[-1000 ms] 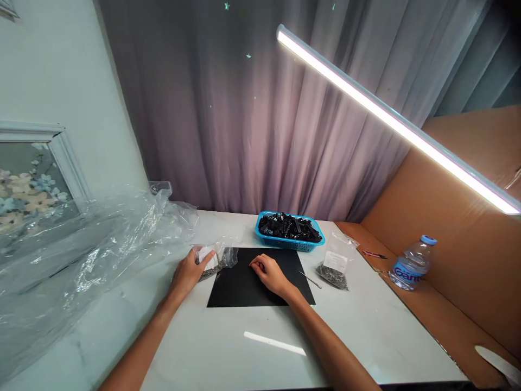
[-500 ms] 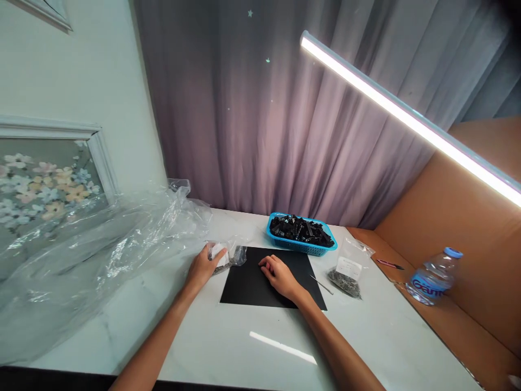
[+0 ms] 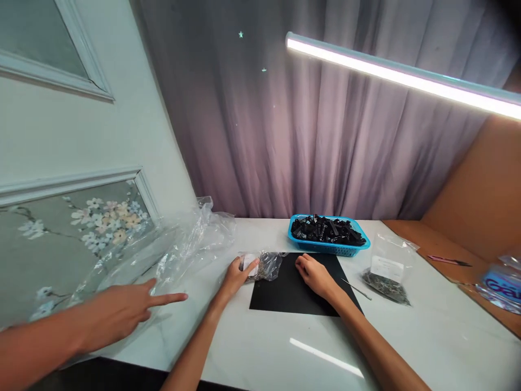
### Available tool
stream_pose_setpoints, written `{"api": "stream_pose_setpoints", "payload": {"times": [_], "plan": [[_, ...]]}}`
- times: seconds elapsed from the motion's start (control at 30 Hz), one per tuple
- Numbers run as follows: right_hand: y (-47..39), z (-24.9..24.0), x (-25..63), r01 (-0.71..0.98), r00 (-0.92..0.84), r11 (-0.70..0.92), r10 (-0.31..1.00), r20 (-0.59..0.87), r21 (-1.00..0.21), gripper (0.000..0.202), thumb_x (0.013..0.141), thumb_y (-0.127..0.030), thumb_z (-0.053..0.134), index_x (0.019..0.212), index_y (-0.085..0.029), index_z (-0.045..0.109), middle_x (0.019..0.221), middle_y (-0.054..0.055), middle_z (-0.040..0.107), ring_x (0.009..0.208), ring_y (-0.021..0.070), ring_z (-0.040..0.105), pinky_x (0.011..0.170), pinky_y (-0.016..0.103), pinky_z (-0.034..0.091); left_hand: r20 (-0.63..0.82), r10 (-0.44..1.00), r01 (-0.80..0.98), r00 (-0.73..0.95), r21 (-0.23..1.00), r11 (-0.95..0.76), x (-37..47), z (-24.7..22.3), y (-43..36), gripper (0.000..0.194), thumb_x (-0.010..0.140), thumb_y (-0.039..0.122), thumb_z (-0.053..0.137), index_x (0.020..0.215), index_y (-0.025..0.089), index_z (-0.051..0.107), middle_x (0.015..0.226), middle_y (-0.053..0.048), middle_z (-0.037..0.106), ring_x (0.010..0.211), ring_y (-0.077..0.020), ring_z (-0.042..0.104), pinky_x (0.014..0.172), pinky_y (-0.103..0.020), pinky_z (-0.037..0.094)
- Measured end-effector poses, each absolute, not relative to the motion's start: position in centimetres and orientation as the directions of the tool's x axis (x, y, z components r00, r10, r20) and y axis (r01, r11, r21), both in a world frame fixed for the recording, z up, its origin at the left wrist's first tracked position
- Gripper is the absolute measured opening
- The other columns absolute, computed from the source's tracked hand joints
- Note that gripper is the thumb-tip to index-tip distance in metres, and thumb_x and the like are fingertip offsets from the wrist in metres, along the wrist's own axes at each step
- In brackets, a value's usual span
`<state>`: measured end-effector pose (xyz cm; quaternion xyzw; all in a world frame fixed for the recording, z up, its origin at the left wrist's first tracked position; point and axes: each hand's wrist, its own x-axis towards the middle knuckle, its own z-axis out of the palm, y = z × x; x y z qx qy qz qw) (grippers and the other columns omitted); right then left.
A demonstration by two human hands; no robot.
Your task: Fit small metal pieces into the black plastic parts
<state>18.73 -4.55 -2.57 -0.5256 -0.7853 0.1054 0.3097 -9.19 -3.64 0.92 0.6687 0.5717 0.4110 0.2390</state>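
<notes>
My left hand [image 3: 238, 276] grips a clear plastic bag [image 3: 271, 266] by its left part, thumb across a white label. Small grey-brown pieces fill the bag, too small to name. It lies partly over the left edge of a black mat [image 3: 295, 296]. On the mat's far half rests my right hand [image 3: 315, 274], fingers curled in, with nothing visible in them. A thin metal rod [image 3: 356, 289] lies right of that hand, across the mat's edge. Further right is a second clear labelled bag [image 3: 385, 282] of small dark metal-looking pieces.
Behind the mat stands a blue basket [image 3: 342, 250] heaped with black parts. Another person's hand [image 3: 126, 307] points in from the left, over crumpled plastic sheeting [image 3: 183, 250]. A cutter-like red and black tool [image 3: 450, 260] and a water bottle [image 3: 502, 288] are at right.
Another person's hand has come in from the left, index finger stretched out. The view has turned left. The bag in my left hand now spreads further over the mat; my right hand's fingers are curled tighter.
</notes>
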Motion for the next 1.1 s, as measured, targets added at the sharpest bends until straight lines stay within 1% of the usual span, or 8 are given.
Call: {"api": "stream_pose_setpoints", "payload": {"times": [0.17,0.3,0.4,0.53,0.73,0.97,1.03,1.1], "plan": [[-4.4,-2.0,19.7,0.827,-0.154,0.298,0.936,0.318,-0.477,0.018,0.104,-0.018,0.046,0.098,-0.019,0.063,0.106,0.009,0.066,0.093,0.0193,0.065,0.074,0.027,0.041,0.187,0.971,0.540,0.151,0.807,-0.239,-8.0,1.6,-4.9,0.051,0.084,0.061,0.064,0.104,0.015,0.074,0.101,-0.009,0.078,0.098,-0.0276,0.072,0.088,-0.035,0.055],[-4.3,-1.6,20.3,0.858,-0.102,0.221,0.958,0.267,-0.463,0.015,0.103,-0.019,0.050,0.098,-0.019,0.064,0.107,0.009,0.068,0.095,0.0199,0.066,0.068,0.026,0.037,0.132,0.964,0.522,0.229,0.819,-0.236,-7.3,2.4,-6.2,0.055,0.086,0.059,0.064,0.122,0.017,0.065,0.113,-0.010,0.076,0.106,-0.0269,0.071,0.094,-0.035,0.055],[-4.3,-1.4,20.7,0.869,-0.079,0.186,0.967,0.243,-0.459,0.016,0.104,-0.022,0.050,0.100,-0.019,0.065,0.108,0.009,0.068,0.094,0.0197,0.067,0.065,0.027,0.035,0.102,0.965,0.527,0.242,0.821,-0.218,-7.1,2.8,-7.6,0.061,0.087,0.057,0.065,0.135,0.020,0.055,0.128,-0.012,0.071,0.119,-0.0279,0.067,0.103,-0.038,0.051],[-4.3,-1.3,21.0,0.872,-0.079,0.174,0.973,0.218,-0.458,0.017,0.105,-0.025,0.050,0.102,-0.020,0.066,0.108,0.008,0.069,0.091,0.0190,0.068,0.064,0.027,0.034,0.071,0.967,0.547,0.246,0.813,-0.199,-6.1,2.4,-9.6,0.064,0.087,0.057,0.067,0.139,0.023,0.052,0.142,-0.013,0.063,0.131,-0.0304,0.060,0.114,-0.042,0.044],[-4.7,-1.4,21.0,0.874,-0.104,0.176,0.978,0.181,-0.454,0.014,0.103,-0.025,0.053,0.101,-0.019,0.066,0.107,0.008,0.070,0.093,0.0195,0.068,0.064,0.027,0.032,0.095,0.973,0.551,0.212,0.810,-0.199,-5.3,0.8,-10.4,0.062,0.095,0.059,0.056,0.145,0.022,0.045,0.156,-0.016,0.051,0.144,-0.0287,0.050,0.121,-0.042,0.038],[-4.8,-1.6,21.0,0.865,-0.111,0.176,0.981,0.162,-0.469,0.012,0.103,-0.025,0.053,0.105,-0.020,0.064,0.106,0.008,0.069,0.088,0.0182,0.066,0.062,0.026,0.031,0.272,0.957,0.645,0.106,0.713,-0.274,-6.7,0.8,-10.4,0.045,0.098,0.055,0.049,0.131,0.025,0.058,0.139,-0.012,0.065,0.132,-0.0274,0.060,0.113,-0.040,0.045],[-4.8,-1.6,21.0,0.863,-0.117,0.179,0.980,0.158,-0.472,0.011,0.102,-0.024,0.054,0.106,-0.020,0.063,0.106,0.008,0.069,0.088,0.0182,0.067,0.062,0.025,0.031,0.339,0.941,0.706,0.016,0.663,-0.251,-7.4,1.0,-10.0,0.044,0.098,0.053,0.048,0.131,0.024,0.057,0.134,-0.013,0.068,0.123,-0.0290,0.065,0.109,-0.043,0.046],[-4.8,-1.7,20.9,0.861,-0.128,0.190,0.979,0.160,-0.473,0.011,0.102,-0.024,0.054,0.108,-0.021,0.062,0.109,0.008,0.070,0.091,0.0187,0.067,0.064,0.026,0.032,0.378,0.921,0.756,-0.094,0.630,-0.181,-8.2,1.3,-9.1,0.052,0.099,0.053,0.046,0.142,0.022,0.047,0.122,-0.014,0.072,0.107,-0.0294,0.071,0.097,-0.044,0.051]]}}
